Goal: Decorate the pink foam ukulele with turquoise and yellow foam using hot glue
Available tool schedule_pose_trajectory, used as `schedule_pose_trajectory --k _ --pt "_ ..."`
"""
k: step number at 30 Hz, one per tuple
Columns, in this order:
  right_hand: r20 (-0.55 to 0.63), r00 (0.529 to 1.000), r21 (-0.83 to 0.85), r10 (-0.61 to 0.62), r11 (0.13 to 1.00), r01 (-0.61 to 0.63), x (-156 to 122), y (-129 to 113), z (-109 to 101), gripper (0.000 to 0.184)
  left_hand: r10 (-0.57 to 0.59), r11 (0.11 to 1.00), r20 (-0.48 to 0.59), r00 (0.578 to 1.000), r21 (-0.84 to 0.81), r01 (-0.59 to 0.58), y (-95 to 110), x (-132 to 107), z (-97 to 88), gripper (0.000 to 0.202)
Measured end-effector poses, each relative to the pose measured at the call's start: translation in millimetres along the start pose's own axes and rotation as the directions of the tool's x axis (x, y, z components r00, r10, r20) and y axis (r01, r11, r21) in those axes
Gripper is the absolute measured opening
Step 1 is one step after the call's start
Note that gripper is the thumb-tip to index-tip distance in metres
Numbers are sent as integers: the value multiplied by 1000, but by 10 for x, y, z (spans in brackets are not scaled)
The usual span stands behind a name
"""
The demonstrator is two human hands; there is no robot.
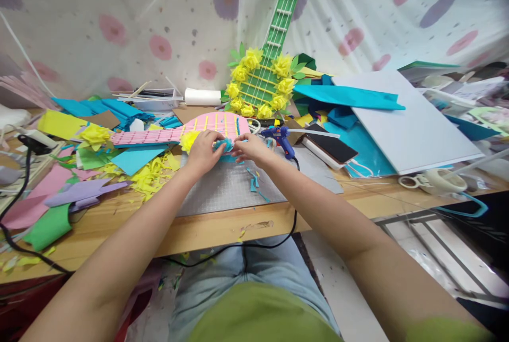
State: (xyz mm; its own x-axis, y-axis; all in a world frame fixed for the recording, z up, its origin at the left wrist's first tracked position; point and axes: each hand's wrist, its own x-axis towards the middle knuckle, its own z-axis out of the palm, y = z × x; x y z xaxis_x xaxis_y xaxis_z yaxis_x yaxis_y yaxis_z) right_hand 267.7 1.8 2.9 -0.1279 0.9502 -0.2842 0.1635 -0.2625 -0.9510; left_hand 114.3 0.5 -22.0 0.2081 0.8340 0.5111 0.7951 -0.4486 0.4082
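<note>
Right at the near edge of a pink paper guitar [193,124], a small blue paper flower [225,145] sits between two bare hands; whether it touches the guitar cannot be told. It is bright turquoise, its petals crumpled and layered, part of it covered by fingers. The left hand [204,152] is nearly closed, thumb and fingertips pinching the flower from nine o'clock. The right hand [250,148] is half curled at three o'clock, fingertips at the petals; whether it grips them cannot be told. The guitar has a rounded body crossed by yellow strips, a blue side, and a neck with darker pink lines pointing to nine o'clock. A ruffled yellow flower [188,141] lies beside the left hand, toward nine. From the blue flower, a blue glue gun [280,138] lies at three o'clock, blue scraps [253,180] between four and five on a grey cutting mat [214,193], yellow shreds [153,177] at eight on the wooden counter [222,224], and a green guitar [262,74] ringed with yellow flowers stands at one.
</note>
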Motion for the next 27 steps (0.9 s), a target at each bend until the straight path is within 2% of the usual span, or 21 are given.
schedule_pose_trajectory --k 6,12,19,27 --pt "104 994 145 18 989 -33 -40 -53 -30 16 33 999 8 999 7 -33 10 -27 -17 10" --pt "116 992 186 40 981 -62 -34 -29 -61 17 189 980 27 982 62 -190 53 -79 6 38" --pt "119 990 236 74 966 -101 -50 -29 -82 17 178 979 4 984 96 -178 64 -28 122 44" --pt "126 989 290 76 951 -110 -46 32 -223 16 189 972 26 982 135 -191 34 -31 130 42"
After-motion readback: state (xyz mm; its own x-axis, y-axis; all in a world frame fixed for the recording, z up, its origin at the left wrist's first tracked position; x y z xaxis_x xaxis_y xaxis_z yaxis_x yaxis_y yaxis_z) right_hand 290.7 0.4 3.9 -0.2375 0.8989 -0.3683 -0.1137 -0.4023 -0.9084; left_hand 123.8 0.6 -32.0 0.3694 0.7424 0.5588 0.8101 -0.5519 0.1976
